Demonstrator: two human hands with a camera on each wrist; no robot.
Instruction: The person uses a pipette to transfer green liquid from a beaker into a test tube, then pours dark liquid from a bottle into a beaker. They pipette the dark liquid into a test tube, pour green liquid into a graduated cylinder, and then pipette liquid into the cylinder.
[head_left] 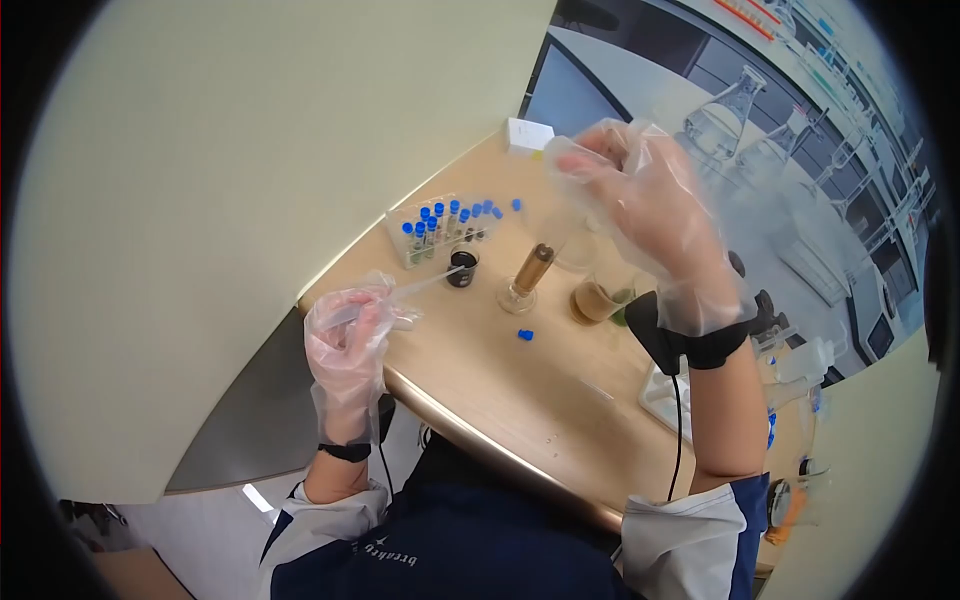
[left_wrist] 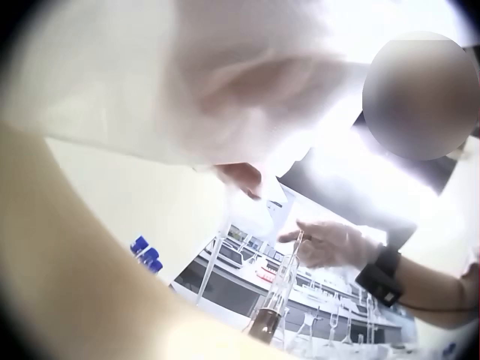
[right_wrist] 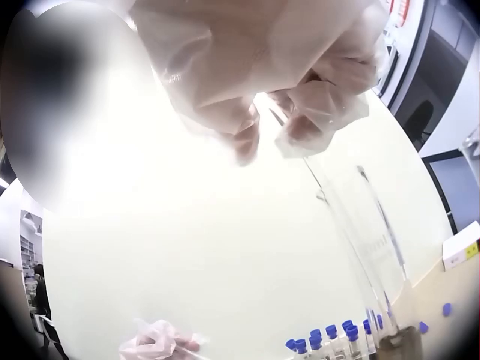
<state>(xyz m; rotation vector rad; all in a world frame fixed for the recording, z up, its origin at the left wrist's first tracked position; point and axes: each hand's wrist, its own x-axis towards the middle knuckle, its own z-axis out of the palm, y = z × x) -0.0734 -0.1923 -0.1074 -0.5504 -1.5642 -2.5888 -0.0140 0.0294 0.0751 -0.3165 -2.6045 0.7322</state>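
My gloved left hand (head_left: pixel 350 335) holds a clear plastic dropper (head_left: pixel 425 286), its thin end pointing toward a small beaker of dark liquid (head_left: pixel 461 270). Raised over the table, my gloved right hand (head_left: pixel 655 200) pinches a thin clear rod (right_wrist: pixel 312 174), which runs down into a tall cylinder (right_wrist: pixel 389 225). Brown liquid (head_left: pixel 533 268) fills the cylinder's lower part. In the left wrist view the right hand (left_wrist: pixel 330 244) is beside the cylinder's top (left_wrist: pixel 289 274). The right wrist view shows the right hand (right_wrist: pixel 285 71) close up and the left hand (right_wrist: pixel 161 341) low down.
A clear rack (head_left: pixel 412 250) of blue-capped tubes stands behind the dark beaker. Right of the cylinder is a beaker of brownish liquid (head_left: pixel 593 303). Blue caps (head_left: pixel 525 335) lie on the table (head_left: pixel 480 370). A white box (head_left: pixel 529 136) stands at the back, a white tray (head_left: pixel 660 400) at the right.
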